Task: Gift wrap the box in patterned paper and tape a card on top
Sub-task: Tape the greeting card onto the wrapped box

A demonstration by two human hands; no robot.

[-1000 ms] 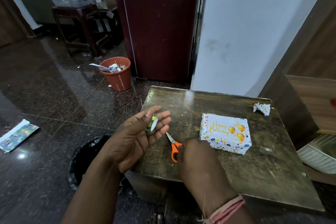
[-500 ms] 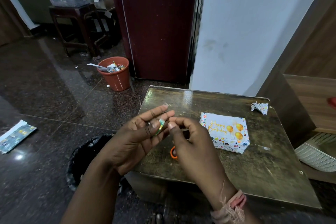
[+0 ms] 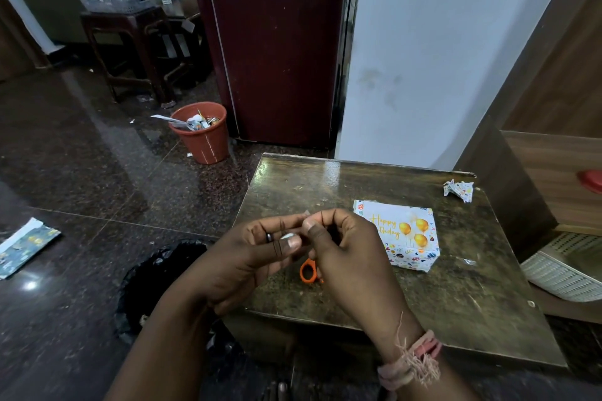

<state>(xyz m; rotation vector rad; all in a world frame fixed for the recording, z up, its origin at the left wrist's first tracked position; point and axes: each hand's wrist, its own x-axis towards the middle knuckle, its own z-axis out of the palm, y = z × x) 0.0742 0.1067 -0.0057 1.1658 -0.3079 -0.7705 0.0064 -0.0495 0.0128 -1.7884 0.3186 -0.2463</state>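
Head view: both hands' fingers (image 3: pixel 294 242) pinch a barely visible tape roll (image 3: pixel 286 235), hiding scissors (image 3: pixel 308 271).

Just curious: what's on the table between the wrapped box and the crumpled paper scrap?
Nothing: the head view shows bare table between the box and the scrap.

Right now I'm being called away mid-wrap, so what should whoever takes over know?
Left hand holds the small tape roll. Right hand pinches the tape end beside it.
Wrapped box sits on the table, card on top. Scissors lie under the hands; a paper scrap sits at the far corner.
Done: wrapping, card placed.
Left: pull tape, cut, stick card down. Whether any tape is already on it can't be seen.
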